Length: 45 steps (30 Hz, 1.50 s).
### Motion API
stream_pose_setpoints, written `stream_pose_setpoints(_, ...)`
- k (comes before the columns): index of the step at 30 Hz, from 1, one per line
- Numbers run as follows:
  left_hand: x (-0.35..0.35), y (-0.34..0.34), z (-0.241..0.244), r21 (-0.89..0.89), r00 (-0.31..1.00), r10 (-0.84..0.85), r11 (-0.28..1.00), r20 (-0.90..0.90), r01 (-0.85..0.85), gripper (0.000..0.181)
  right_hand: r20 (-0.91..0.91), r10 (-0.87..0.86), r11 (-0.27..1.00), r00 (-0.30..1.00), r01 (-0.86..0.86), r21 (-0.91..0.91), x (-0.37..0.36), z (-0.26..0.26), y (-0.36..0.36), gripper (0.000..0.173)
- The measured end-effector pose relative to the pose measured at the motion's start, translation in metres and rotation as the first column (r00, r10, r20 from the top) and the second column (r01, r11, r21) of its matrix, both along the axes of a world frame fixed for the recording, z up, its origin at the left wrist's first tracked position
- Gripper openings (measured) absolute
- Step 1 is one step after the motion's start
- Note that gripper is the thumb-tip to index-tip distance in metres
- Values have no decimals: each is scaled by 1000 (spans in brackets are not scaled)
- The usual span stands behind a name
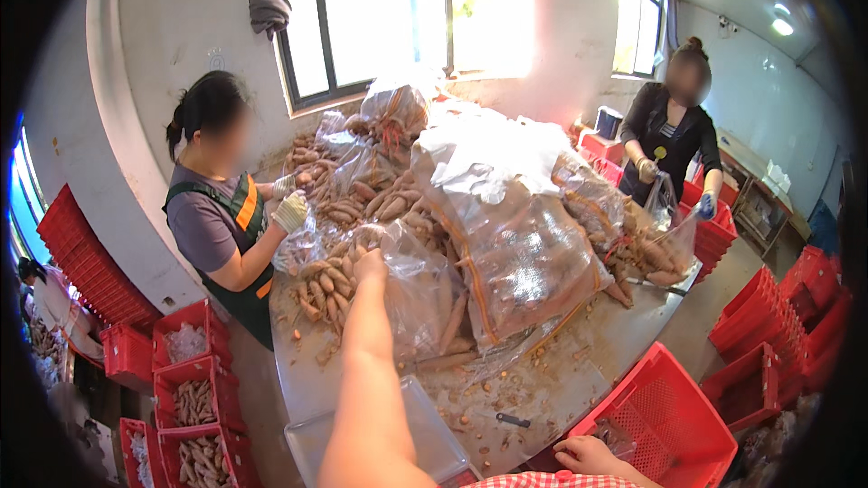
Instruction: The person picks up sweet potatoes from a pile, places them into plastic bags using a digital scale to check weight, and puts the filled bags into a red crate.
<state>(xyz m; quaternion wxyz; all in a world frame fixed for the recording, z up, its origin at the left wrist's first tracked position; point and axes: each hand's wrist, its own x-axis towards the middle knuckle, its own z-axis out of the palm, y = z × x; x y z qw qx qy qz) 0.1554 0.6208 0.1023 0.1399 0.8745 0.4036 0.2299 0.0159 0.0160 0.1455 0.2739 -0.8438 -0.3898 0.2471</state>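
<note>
My right hand or left hand is judged by its arm: the outstretched left hand (369, 264) reaches over the steel table (305, 379) to the pile of sweet potatoes (332, 285), at the edge of a clear plastic bag (413, 285). Its fingers are partly hidden, so its hold cannot be told. My right hand (583, 453) lies low at the rim of a red plastic crate (668, 413), fingers loosely bent. A black-handled knife (513, 419) lies on the table between them. A large clear sack of sweet potatoes (522, 271) stands in the middle.
A gloved co-worker (224, 217) stands at the left of the pile. Another co-worker (668, 135) holds a plastic bag at the far right. A clear plastic tray (427, 420) lies under my forearm. Red crates (196, 393) stand at the left, with stacked crates (759, 318) at the right.
</note>
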Motion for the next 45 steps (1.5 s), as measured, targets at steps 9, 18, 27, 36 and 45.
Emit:
stream_pose_setpoints(9, -36, -81, 170, 60, 597, -255, 943, 761, 326, 10, -87, -299, 888, 950, 310, 339, 37, -23, -14, 16)
stream_pose_setpoints(18, -186, -195, 343, 402, 678, -407, 899, 612, 176, 18, -887, 431, 745, 164, 489, 453, 48, 57, 123, 72)
stream_pose_setpoints(27, -302, -182, 227, -497, 402, 354, 796, 844, 344, 16, -941, 249, 732, 229, 592, 338, -30, 9, 211, 35)
stream_pose_setpoints(36, -394, -278, 185, -219, 953, -78, 965, 294, 146, 10, 128, 259, 567, 957, -258, 782, -81, 28, 209, 68)
stream_pose_setpoints(45, -453, -261, 154, -415, 585, 234, 888, 777, 196, 7, -697, 188, 575, 692, 497, 649, -42, 48, 209, 13)
